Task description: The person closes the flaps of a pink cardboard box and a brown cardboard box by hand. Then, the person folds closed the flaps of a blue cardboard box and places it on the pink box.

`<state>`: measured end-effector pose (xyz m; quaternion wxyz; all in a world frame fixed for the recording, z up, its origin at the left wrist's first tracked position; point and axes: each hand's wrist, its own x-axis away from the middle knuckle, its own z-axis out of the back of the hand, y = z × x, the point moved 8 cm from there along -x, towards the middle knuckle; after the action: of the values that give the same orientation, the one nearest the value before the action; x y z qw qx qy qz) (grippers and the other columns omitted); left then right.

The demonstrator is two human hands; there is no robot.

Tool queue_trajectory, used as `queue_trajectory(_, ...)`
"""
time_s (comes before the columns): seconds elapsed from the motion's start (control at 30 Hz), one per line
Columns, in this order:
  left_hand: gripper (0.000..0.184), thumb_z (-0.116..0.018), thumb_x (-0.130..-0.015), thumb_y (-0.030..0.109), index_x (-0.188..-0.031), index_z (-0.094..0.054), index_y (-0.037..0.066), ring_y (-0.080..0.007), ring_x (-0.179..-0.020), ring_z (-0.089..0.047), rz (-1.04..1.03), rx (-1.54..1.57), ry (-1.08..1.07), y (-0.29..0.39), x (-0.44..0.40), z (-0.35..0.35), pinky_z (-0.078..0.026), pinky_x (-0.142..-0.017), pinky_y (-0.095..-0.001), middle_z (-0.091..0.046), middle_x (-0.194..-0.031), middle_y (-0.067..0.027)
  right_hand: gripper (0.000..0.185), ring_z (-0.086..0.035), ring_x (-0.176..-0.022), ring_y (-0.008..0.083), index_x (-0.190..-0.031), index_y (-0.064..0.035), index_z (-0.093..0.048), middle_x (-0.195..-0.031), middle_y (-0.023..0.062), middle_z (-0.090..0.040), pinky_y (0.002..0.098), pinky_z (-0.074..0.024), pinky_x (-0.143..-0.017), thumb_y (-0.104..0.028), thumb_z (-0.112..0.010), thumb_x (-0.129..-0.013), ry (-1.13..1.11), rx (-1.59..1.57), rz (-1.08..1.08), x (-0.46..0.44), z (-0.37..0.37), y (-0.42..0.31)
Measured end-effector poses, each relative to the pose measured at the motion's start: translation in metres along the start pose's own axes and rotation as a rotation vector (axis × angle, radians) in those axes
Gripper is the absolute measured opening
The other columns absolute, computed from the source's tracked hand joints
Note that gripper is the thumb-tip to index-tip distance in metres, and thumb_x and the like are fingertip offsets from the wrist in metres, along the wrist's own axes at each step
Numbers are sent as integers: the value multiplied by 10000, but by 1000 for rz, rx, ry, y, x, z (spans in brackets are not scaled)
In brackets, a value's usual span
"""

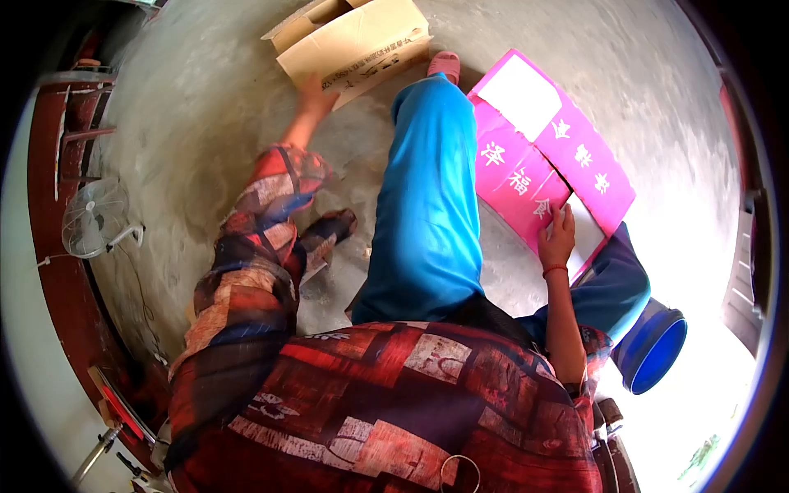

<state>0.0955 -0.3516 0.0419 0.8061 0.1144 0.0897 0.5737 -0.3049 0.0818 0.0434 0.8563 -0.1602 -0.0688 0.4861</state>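
My left hand (315, 99) reaches forward to the near lower side of a brown cardboard box (357, 49), which stands on the floor with its top open. That hand is blurred, so its grip and whether it touches the box do not show clearly. On the right, a pink cardboard box (546, 156) with white Chinese characters lies with its printed flaps upward. My right hand (557, 236), with a red band at the wrist, rests on the near part of the pink box, beside a flap edge and a white panel. Its fingers are stretched out over the surface.
Between the boxes extends my blue-trousered leg (431, 214), its foot in a pink slipper (444, 64). A blue bucket (653, 349) lies tilted at right. A white fan (97, 218) stands at left by dark red woodwork. The floor (205, 107) is grey concrete.
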Motion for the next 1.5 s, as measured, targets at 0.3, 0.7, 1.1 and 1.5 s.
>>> queue_trajectory(0.3,1057,-733,-558,505,-1378,-190,117,-310,-1304,-196,60,-211,-102,14,-79,7,-247,-1045,-388,-214,-1411,-164,540,-335,-1215,357,-1235,-117,-434,-1337,165,-334,443,-317,-963,-71,-562,-713,-27,61,-31,-1,0,-6)
queue_trajectory(0.7,1121,-761,-530,457,-1398,-75,282,-321,-1338,-89,100,-388,-288,27,-89,-16,-257,-989,-532,-53,-1445,-187,523,-329,-1220,353,-1243,-117,-425,-1338,164,-330,450,-295,-968,-118,-518,-729,-11,105,-21,-4,5,-17)
queue_trajectory(1.1,723,-561,-759,164,-1376,-185,180,-381,-1216,-348,60,-386,-338,20,-108,-43,-345,-968,-440,-339,-1312,-262,520,-337,-1211,347,-1232,-123,-441,-1327,165,-343,448,-298,-963,-92,-527,-720,22,26,-29,-5,6,-10)
queue_trajectory(1.5,537,-616,-755,161,-1217,-402,-9,-311,-975,-545,-223,377,-396,42,88,-79,-430,-838,-365,-581,-1055,-153,491,-314,-1235,312,-1199,-167,-484,-1338,127,-345,445,-291,-952,-92,-537,-717,34,7,-142,2,1,4)
